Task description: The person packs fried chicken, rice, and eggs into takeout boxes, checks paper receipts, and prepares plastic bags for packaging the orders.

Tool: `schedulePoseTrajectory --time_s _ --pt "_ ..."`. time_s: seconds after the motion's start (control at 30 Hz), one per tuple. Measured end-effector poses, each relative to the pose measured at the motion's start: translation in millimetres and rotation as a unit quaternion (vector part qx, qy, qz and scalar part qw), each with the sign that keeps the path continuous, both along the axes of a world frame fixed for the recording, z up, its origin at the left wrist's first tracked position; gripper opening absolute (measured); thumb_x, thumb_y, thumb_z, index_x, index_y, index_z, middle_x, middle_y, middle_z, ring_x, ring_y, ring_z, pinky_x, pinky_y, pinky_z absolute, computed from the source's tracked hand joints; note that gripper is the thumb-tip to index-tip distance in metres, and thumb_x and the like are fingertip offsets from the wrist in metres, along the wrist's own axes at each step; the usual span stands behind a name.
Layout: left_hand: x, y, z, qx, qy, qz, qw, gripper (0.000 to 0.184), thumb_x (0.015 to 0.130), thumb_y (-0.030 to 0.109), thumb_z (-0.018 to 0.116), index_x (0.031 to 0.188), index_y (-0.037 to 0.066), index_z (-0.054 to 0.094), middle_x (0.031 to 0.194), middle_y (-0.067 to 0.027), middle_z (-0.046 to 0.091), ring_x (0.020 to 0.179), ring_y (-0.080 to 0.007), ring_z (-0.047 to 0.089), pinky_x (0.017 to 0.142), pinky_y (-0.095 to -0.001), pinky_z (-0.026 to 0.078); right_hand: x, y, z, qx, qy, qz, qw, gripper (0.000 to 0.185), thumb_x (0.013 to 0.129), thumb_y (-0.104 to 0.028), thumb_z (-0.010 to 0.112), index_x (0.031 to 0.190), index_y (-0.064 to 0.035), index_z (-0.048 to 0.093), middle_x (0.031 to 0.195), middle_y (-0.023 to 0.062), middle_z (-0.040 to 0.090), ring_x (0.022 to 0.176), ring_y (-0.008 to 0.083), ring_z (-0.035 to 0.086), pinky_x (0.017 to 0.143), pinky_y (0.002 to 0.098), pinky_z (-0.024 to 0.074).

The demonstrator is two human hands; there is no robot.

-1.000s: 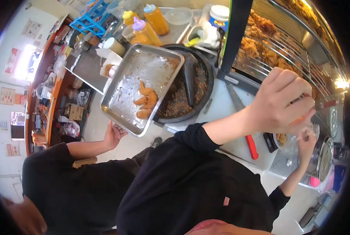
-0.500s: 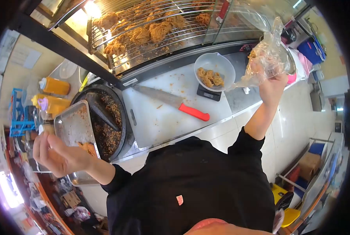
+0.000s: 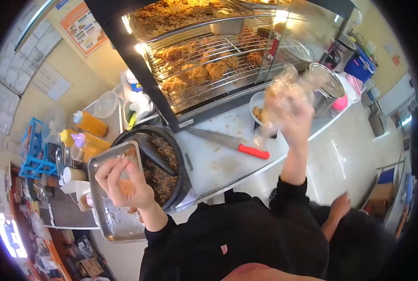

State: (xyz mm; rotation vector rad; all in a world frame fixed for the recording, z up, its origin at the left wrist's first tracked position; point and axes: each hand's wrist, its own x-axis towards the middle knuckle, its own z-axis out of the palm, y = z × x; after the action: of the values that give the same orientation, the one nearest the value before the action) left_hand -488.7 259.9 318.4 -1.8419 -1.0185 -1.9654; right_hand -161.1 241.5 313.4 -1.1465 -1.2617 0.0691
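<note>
My right hand is closed on a crumpled clear plastic bag, both smeared by motion; brownish bits seem to show through the film. The bag hangs in front of a bowl with fried pieces in it, partly covering it. My left hand is raised over a metal tray with a little fried food in it. Its fingers are curved and apart, with nothing visible between them. Between my hands, a knife with a red handle lies on the white cutting board.
Fried chicken sits on racks in a lit glass cabinet behind the board. A black mortar with a pestle stands left. Sauce bottles are farther left. Another person's hand is at right.
The view has shifted, showing more of the cabinet. My right hand has brought the bag leftward, across the bowl. My left hand is now over the tray. Another person has appeared at right.
</note>
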Motion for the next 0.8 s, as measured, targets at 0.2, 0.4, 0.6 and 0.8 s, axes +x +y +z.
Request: schedulePoseTrajectory --time_s 0.2,0.4,0.6,0.8 --pt "-51.7 -32.5 -2.0 0.013 -0.040 -0.031 0.999 0.006 0.079 -0.002 0.058 0.084 -0.005 0.059 0.089 -0.0142 0.054 0.082 -0.0240 0.053 0.073 -0.0336 0.043 -95.2 152.3 65.9 0.235 0.071 -0.014 0.969 0.012 0.072 -0.012 0.068 0.080 -0.0026 0.065 0.069 0.0060 0.062 0.066 0.0176 0.058 0.059 0.0301 0.0448" --pt "-115.9 -62.1 -1.5 0.015 0.019 -0.015 1.000 0.008 0.082 0.004 0.057 0.083 -0.004 0.059 0.089 -0.0141 0.053 0.081 -0.0242 0.052 0.072 -0.0343 0.042 -139.6 190.8 81.1 0.202 -0.155 -0.371 0.893 0.013 0.075 -0.014 0.059 0.070 -0.0041 0.066 0.067 0.0117 0.061 0.074 0.0309 0.056 0.082 0.0473 0.0322" --pt "-154.7 -76.9 -12.5 -0.009 -0.007 -0.036 0.999 0.007 0.081 0.003 0.057 0.083 -0.004 0.058 0.088 -0.0124 0.052 0.081 -0.0234 0.051 0.072 -0.0339 0.041 -172.9 84.3 -39.5 0.235 -0.113 -0.248 0.933 0.025 0.082 -0.014 0.054 0.103 -0.0010 0.054 0.105 0.0186 0.054 0.095 0.0369 0.051 0.089 0.0467 0.0332" --pt "-132.5 -88.7 -31.4 -0.076 -0.023 -0.149 0.986 0.008 0.078 0.003 0.060 0.084 -0.002 0.060 0.086 -0.0126 0.054 0.082 -0.0239 0.052 0.073 -0.0328 0.042 -167.2 57.4 -243.7 -0.299 -0.262 0.007 0.918 0.021 0.075 -0.003 0.050 0.095 -0.0004 0.058 0.093 0.0223 0.059 0.088 0.0391 0.057 0.077 0.0457 0.0450"
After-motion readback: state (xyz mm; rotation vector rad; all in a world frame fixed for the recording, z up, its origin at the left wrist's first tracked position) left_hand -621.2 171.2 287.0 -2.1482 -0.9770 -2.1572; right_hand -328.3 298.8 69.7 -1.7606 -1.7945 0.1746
